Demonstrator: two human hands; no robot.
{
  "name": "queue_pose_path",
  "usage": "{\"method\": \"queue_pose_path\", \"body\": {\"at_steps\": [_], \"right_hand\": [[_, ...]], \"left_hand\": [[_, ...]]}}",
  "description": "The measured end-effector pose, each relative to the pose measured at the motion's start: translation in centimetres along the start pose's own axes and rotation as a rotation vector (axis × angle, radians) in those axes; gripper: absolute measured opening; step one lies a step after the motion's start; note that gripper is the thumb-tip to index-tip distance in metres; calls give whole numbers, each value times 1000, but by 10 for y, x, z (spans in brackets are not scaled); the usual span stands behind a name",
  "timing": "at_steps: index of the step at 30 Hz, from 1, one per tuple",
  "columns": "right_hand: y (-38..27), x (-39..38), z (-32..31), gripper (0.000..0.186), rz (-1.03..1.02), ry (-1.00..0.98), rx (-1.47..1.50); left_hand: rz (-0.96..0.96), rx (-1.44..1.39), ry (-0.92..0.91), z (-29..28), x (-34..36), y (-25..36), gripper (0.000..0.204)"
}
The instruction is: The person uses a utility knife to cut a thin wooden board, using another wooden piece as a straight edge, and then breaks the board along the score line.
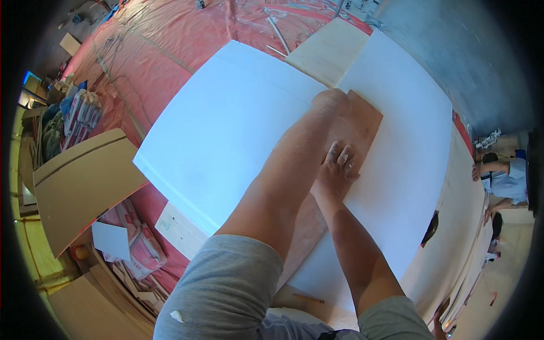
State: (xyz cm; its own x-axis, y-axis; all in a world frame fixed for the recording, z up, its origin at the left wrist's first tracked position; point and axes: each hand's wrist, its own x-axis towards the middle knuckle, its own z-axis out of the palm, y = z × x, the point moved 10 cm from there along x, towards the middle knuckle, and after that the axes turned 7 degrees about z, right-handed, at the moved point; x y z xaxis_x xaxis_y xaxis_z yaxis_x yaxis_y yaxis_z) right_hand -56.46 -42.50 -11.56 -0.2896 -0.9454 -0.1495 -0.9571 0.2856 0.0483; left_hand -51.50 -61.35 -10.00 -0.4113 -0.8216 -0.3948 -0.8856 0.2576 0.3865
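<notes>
Head view: we see the plank [368, 120] lying flat over the white sheets [229, 124], running from our side away to the upper right, with both our hands at it. Our right hand [340, 161] is open, palm down, fingers laid over the wood with the thumb out to the side; we judge it leans there to keep the plank from sliding. Our left hand [331, 102] is at the far end, knuckles up; its fingers are hidden, so we cannot tell whether it grips anything. Keeping the hands apart along the length probably stops the wood from turning. Beyond, plywood [328, 52] shows past the white edges, perhaps there as backing. The plank is reddish brown, long and flat, with straight sides and a squared far end; its nearer stretch looks paler, even dusty, and our left forearm hides much of its middle. A slim stick [309, 298] lies near its near end, untouched.
</notes>
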Motion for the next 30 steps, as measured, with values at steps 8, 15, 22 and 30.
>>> {"method": "queue_pose_path", "body": {"at_steps": [8, 15, 22, 30], "right_hand": [[-4, -2, -1, 74, 26, -50, 60], [9, 1, -4, 70, 51, 6, 104], [2, -2, 2, 69, 31, 36, 88], [-3, -4, 5, 74, 19, 85, -52]], "left_hand": [[146, 91, 173, 13, 13, -10, 16], [29, -66, -13, 19, -26, 6, 32], [-43, -128, -84, 35, -83, -8, 25], [38, -95, -62, 64, -161, -6, 26]]}}
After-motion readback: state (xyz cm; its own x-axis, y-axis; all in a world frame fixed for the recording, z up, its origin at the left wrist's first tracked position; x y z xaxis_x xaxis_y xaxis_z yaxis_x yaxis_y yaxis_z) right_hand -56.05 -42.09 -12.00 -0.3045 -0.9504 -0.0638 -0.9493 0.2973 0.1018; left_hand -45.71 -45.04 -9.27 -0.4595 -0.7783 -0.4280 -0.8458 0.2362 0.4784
